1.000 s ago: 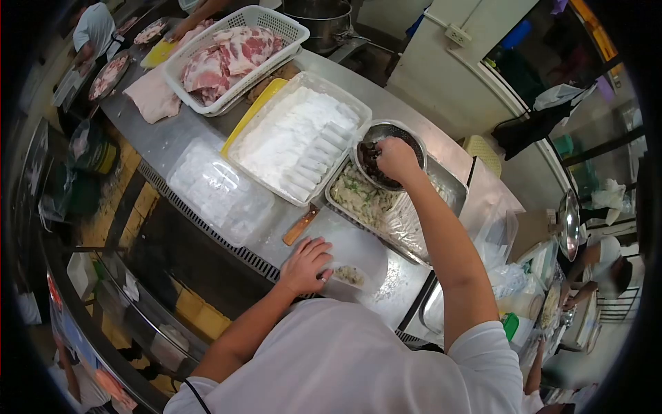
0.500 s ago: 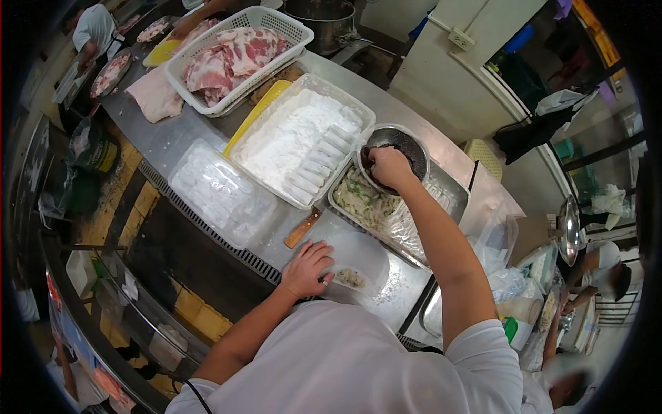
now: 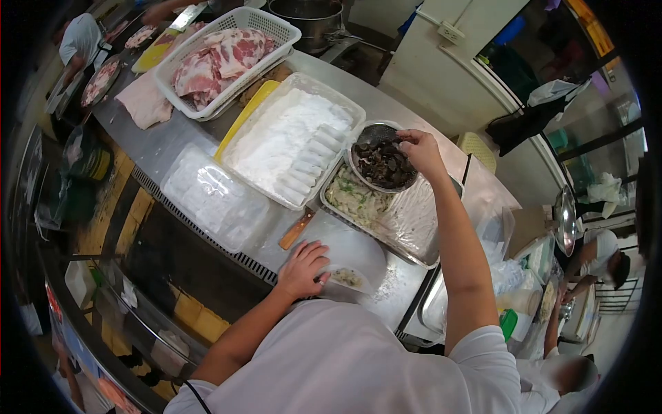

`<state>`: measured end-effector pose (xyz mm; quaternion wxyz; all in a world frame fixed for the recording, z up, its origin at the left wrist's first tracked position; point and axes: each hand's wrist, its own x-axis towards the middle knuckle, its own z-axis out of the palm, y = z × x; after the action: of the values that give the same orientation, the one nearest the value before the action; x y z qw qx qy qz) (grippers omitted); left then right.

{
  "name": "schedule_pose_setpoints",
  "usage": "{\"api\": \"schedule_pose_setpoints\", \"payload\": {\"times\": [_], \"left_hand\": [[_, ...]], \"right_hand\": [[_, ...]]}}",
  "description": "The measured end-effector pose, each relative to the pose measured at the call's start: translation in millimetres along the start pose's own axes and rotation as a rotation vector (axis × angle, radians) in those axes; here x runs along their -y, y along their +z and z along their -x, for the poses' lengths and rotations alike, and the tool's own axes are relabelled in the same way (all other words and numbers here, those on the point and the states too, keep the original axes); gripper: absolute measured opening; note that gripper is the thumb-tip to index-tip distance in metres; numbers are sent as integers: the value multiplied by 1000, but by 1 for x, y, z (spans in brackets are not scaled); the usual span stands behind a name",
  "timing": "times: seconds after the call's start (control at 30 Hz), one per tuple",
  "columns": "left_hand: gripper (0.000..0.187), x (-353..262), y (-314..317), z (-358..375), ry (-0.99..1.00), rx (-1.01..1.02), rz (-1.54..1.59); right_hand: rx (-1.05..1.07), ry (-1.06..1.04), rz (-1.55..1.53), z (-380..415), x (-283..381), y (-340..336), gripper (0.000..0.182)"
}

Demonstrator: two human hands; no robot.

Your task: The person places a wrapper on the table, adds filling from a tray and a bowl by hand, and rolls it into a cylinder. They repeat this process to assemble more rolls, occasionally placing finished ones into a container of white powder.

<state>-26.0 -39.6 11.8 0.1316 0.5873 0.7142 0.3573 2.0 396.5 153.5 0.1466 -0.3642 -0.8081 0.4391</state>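
Note:
My right hand (image 3: 422, 150) is at the right rim of a metal colander (image 3: 356, 160) of dark pieces (image 3: 384, 164). Its fingers are pinched together, and what they hold is too small to make out. Under the colander lies a metal tray (image 3: 426, 265) with a pale, green-flecked mixture (image 3: 355, 195) and clear plastic film. My left hand (image 3: 303, 270) rests with fingers apart on the worktop, beside a round translucent wrapper (image 3: 372, 261) bearing a small heap of filling (image 3: 346, 277). A wooden-handled knife (image 3: 298, 230) lies just above that hand.
A tub of white powder (image 3: 276, 131) holds a row of white rolls. Left of it are a lidded plastic container (image 3: 210, 196) and a white basket of raw meat (image 3: 164, 79). Co-workers (image 3: 84, 36) stand at the far left and right. A tall pot (image 3: 307, 19) is behind.
My right hand has risen out of the colander and moved right to its rim, uncovering the dark pieces. My left hand stays on the worktop. The view has shifted slightly.

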Motion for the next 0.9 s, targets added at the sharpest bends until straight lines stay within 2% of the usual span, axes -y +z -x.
{"api": "schedule_pose_setpoints", "payload": {"times": [0.13,0.43,0.53,0.63,0.9], "left_hand": [[33,0,0,1,8,-17,-5],[34,2,2,1,5,-12,-5],[32,0,1,2,0,-8,-7],[31,-1,-1,1,0,-4,-8],[33,1,0,1,4,7,3]], "right_hand": [[-56,-238,297,-1,-14,6,32],[230,-264,1170,25,8,32,24],[263,-315,1268,13,-3,40,22],[289,-256,1244,10,0,40,19],[201,-175,1231,16,7,47,20]]}}
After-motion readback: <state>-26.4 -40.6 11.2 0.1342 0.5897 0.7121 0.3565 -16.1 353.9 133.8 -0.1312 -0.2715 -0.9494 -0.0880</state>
